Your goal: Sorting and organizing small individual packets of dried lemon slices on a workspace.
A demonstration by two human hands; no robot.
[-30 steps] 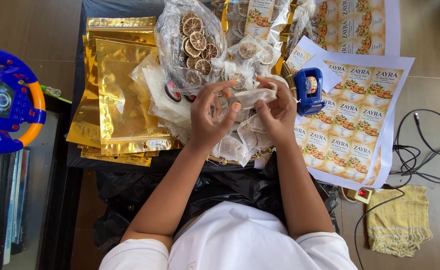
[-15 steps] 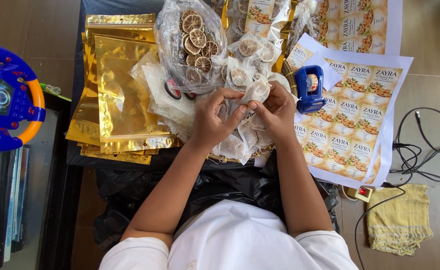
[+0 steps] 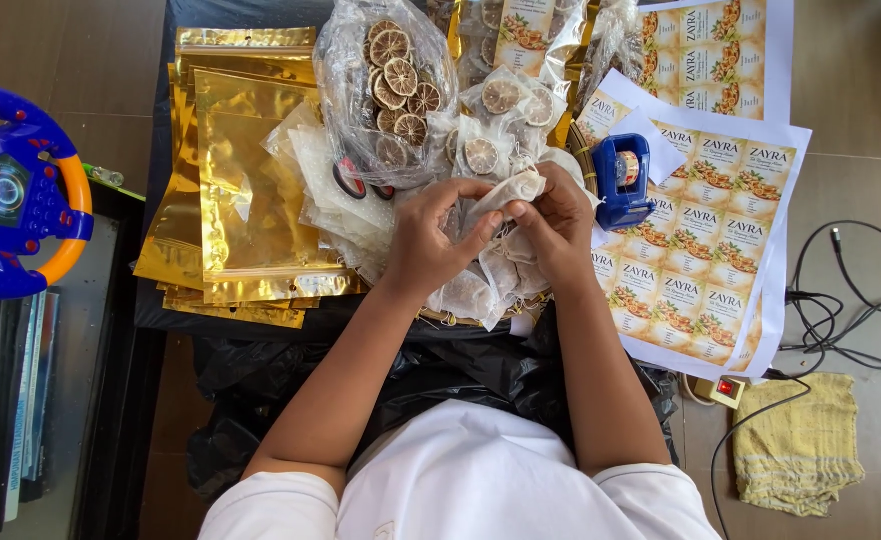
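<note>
White mesh fills the middle of the scene: a small white fabric sachet [image 3: 501, 192] is pinched between both of the person's hands above a heap of similar white mesh sachets [image 3: 481, 290]. The left hand [image 3: 431, 240] curls around the sachet from the left, thumb and fingers closed on its cloth, while the right hand [image 3: 553, 222] grips its other end with fingertips pressed together. Just beyond the hands lies a clear plastic bag of dried citrus slices [image 3: 393, 90], with more single slices sealed in small clear packets [image 3: 506, 100] beside it. To the left, a stack of shiny gold foil pouches [image 3: 246, 180] rests on the dark tabletop [image 3: 161, 310]. To the right, a blue tape dispenser [image 3: 621, 180] sits on printed sheets of product labels [image 3: 706, 240]. A blue and orange toy steering wheel [image 3: 16, 195] stands far left; a yellow cloth [image 3: 796, 445] and black cables [image 3: 851, 300] lie on the floor at right
</note>
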